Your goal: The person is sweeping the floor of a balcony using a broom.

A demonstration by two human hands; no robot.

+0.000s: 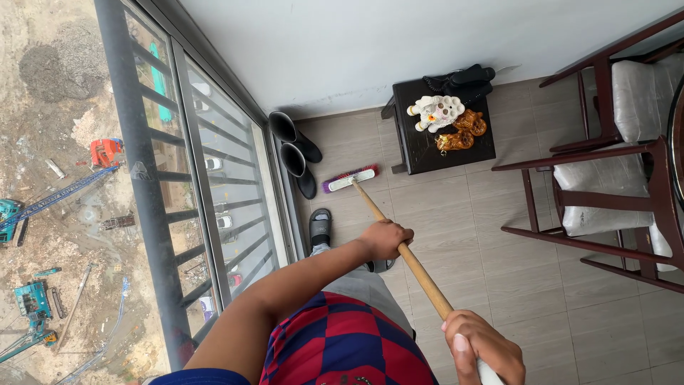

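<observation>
A broom (pixel 399 239) is seen from above on a tiled balcony floor (pixel 499 285). Its wooden handle runs along an 11-to-5 o'clock line, with the bristle head at 11 o'clock beside a pair of black boots (pixel 296 150). The left hand (pixel 385 239) is wrapped around the shaft midway, nearer the head; the right hand (pixel 483 349) is closed over the top end. A dark side table (pixel 417 153) stands at 1 o'clock.

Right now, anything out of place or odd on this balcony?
Nothing spilled or broken shows. One small oddity: the black telephone sits at the far edge of the small dark table, partly overhanging towards the wall. The broom, held by the left hand and right hand, looks normal.
</observation>
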